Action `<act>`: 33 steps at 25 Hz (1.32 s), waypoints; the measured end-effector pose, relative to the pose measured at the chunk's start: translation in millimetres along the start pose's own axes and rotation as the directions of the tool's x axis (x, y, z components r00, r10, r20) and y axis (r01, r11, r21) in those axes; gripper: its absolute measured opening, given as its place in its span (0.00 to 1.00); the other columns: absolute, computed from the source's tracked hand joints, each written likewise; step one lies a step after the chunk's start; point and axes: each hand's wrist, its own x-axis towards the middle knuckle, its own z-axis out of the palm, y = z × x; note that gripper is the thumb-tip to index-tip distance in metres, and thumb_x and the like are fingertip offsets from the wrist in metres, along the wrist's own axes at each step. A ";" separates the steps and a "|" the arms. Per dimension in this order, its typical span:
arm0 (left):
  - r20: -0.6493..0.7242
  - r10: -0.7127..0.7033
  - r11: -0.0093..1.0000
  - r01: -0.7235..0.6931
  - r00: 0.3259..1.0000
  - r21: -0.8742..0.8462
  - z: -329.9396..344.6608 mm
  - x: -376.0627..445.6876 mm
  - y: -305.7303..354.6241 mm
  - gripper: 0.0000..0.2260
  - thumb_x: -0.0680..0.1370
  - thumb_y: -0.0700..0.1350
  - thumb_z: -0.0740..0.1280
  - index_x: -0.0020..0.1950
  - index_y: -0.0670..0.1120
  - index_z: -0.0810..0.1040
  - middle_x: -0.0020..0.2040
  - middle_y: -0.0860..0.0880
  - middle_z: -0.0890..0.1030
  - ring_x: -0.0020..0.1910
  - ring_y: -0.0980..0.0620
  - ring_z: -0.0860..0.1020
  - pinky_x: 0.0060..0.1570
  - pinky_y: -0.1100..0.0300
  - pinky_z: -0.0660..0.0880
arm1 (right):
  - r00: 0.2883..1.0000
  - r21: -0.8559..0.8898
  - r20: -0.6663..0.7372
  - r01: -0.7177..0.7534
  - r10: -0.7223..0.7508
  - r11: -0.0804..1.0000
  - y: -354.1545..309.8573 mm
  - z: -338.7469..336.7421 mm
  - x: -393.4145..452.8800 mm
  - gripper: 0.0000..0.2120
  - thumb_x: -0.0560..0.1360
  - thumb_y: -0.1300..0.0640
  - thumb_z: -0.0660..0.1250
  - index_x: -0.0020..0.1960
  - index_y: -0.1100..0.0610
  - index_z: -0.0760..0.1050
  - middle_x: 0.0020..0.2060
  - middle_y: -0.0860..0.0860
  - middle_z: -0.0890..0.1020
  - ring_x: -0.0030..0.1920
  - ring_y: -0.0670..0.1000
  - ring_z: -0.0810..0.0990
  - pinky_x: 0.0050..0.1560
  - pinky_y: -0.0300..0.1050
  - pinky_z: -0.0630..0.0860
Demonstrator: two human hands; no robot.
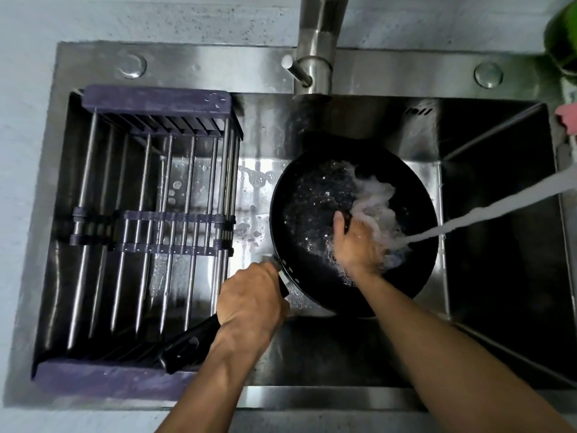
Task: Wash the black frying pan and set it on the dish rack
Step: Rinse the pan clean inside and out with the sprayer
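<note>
While water's running, I'm seeing left hand point(249, 296) wrapping tight round the frying pan point(315, 214) handle for steadiness | right hand point(359, 245) rubbing inside it, fingers loosely curled, cannot tell what it's holding | dish rack point(150, 195) waiting beyond the left grip

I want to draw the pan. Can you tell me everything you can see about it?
The pan is round, black and looks like speckled non-stick metal, with a long black handle that has a hole near its end. It sits tilted in the sink, right of the rack. It is wet and foamy inside. The left hand grips the handle. The right hand rubs inside, where the stream of water lands.
</note>
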 end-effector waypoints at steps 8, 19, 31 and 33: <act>0.009 -0.011 0.999 0.011 1.000 0.050 -1.0 0.9 0.5 0.14 0.73 0.46 0.69 0.57 0.48 0.74 0.45 0.50 0.81 0.43 0.49 0.81 0.35 0.59 0.69 | 0.994 -0.043 -0.043 -0.103 0.101 0.994 -10.1 -8.7 9.9 0.31 0.82 0.36 0.43 0.82 0.47 0.47 0.78 0.60 0.64 0.73 0.65 0.67 0.71 0.65 0.64; 0.109 -0.068 0.996 0.073 0.992 -0.047 -9.2 4.2 6.6 0.16 0.70 0.44 0.72 0.56 0.48 0.76 0.48 0.48 0.81 0.47 0.46 0.81 0.41 0.57 0.74 | 0.553 0.040 0.800 0.338 -0.232 0.940 6.0 -58.6 -80.3 0.28 0.86 0.44 0.44 0.82 0.50 0.39 0.80 0.43 0.36 0.80 0.46 0.36 0.78 0.46 0.37; 0.046 -0.090 0.995 0.092 0.995 -0.036 -8.3 6.3 8.6 0.12 0.70 0.43 0.70 0.52 0.49 0.77 0.39 0.49 0.77 0.38 0.48 0.77 0.35 0.59 0.69 | 0.667 -0.404 0.742 0.525 -0.068 0.749 64.6 -117.5 -71.5 0.29 0.85 0.43 0.44 0.82 0.54 0.49 0.82 0.53 0.46 0.82 0.54 0.45 0.78 0.47 0.43; 0.031 -0.071 0.997 0.073 0.997 -0.037 -8.4 6.1 7.2 0.11 0.70 0.44 0.70 0.52 0.49 0.77 0.39 0.49 0.78 0.38 0.48 0.78 0.35 0.59 0.69 | 0.833 -0.502 0.542 0.427 -0.111 0.753 67.5 -116.9 -54.8 0.29 0.85 0.42 0.43 0.82 0.55 0.49 0.82 0.55 0.47 0.81 0.55 0.44 0.78 0.51 0.41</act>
